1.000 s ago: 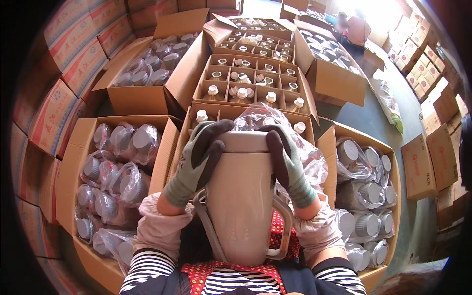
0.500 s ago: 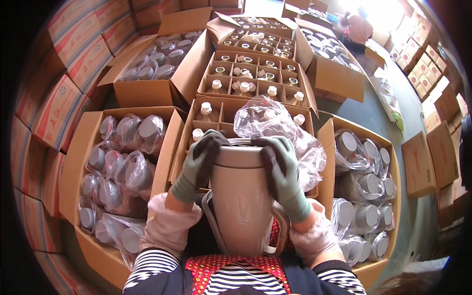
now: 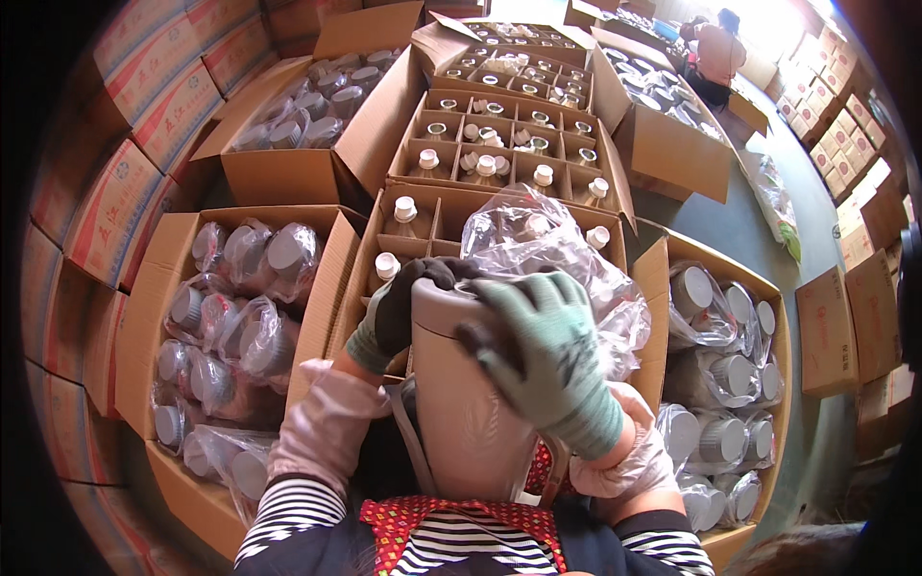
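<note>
The greyish jug [image 3: 466, 413] stands close against the red patterned apron [image 3: 396, 528]. The left hand's [image 3: 411, 300] fingers curl over its lid [image 3: 440, 312] at the left rim; the right hand [image 3: 545, 341] lies across the front (blurred, so I cannot tell whether those fingers grip). Bracing the body and pressing evenly would, I judge, handle the lid best. The jug bears a pale leaf-like mark [image 3: 480, 422]. Farther out, stacked cartons [image 3: 120, 211] at left carry red lettering and blue emblems.
</note>
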Available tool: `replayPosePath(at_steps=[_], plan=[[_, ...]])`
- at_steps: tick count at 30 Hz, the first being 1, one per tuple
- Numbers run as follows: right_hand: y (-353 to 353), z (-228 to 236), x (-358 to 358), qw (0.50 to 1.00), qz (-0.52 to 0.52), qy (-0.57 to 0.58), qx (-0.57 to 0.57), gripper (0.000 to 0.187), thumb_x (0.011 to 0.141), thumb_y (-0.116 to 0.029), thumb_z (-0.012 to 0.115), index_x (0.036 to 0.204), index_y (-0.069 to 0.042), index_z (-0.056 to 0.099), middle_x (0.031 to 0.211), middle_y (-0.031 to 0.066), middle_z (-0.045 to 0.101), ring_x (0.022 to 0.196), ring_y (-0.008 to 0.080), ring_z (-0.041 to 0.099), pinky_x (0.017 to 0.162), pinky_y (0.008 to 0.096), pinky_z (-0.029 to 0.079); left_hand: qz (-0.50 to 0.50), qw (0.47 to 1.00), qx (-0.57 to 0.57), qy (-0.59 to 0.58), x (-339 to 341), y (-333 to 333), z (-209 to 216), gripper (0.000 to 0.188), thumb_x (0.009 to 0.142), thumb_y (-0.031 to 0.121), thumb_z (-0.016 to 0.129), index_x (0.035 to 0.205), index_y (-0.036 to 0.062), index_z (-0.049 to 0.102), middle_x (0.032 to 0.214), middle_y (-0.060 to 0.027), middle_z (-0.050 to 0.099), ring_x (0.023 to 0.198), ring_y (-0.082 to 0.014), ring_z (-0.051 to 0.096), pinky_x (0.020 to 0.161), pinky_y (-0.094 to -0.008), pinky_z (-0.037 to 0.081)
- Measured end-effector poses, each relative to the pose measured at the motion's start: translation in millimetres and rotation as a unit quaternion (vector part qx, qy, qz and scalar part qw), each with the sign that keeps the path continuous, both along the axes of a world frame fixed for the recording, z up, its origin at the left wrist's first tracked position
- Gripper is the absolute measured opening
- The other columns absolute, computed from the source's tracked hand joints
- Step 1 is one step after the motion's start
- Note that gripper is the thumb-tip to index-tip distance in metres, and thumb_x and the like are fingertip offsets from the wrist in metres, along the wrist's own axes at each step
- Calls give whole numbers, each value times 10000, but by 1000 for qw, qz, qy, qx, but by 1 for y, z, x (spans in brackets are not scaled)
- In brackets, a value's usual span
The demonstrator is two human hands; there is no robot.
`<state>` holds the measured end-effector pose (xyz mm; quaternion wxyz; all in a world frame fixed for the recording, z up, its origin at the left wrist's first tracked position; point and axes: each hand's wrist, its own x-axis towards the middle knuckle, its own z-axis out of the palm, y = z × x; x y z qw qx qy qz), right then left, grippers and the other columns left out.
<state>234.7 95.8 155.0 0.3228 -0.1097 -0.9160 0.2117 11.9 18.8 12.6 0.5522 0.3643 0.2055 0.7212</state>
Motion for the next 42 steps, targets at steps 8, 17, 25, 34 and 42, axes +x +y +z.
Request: replayPosePath(at_steps=[8,17,25,34,42], plan=[[71,-66,18,904,100,71,-410,331,1008,-242,603,1223,-9,701,1187,155,710,1147,262,652,1035,404,481,239,871,61,425,16,-17,42,535,1154,392,318,1351,-24,591,1381,-188,603,1361,-327,527,1157,-411,384],[91,-38,15,969,102,54,-220,348,1014,-245,548,1210,2,696,1159,178,732,1148,327,675,1031,414,502,131,981,-93,108,21,-1,73,885,1049,727,300,1492,-13,496,1455,-222,587,1342,-341,567,1174,-490,405],[41,-65,4,937,17,116,-328,590,1148,-355,238,1133,60,657,1054,202,717,989,320,704,949,392,522,225,956,-16,188,22,-4,33,662,1153,411,257,1005,-63,695,1042,-220,710,1171,-383,644,1113,-495,435],[207,-96,-64,909,-376,-142,-115,1181,776,-793,727,1580,-10,358,1555,351,390,1388,476,494,1139,500,430,273,943,-98,162,-29,81,-39,514,1056,241,627,1503,22,496,1529,-141,504,1251,-253,601,1139,-362,427],[206,-201,-70,933,-280,19,-225,221,862,-185,771,1019,-30,759,1012,199,730,956,360,707,897,415,545,436,564,-310,629,-46,169,-74,1575,566,723,899,1688,164,-55,1708,-326,37,1590,-492,60,1257,-633,96]])
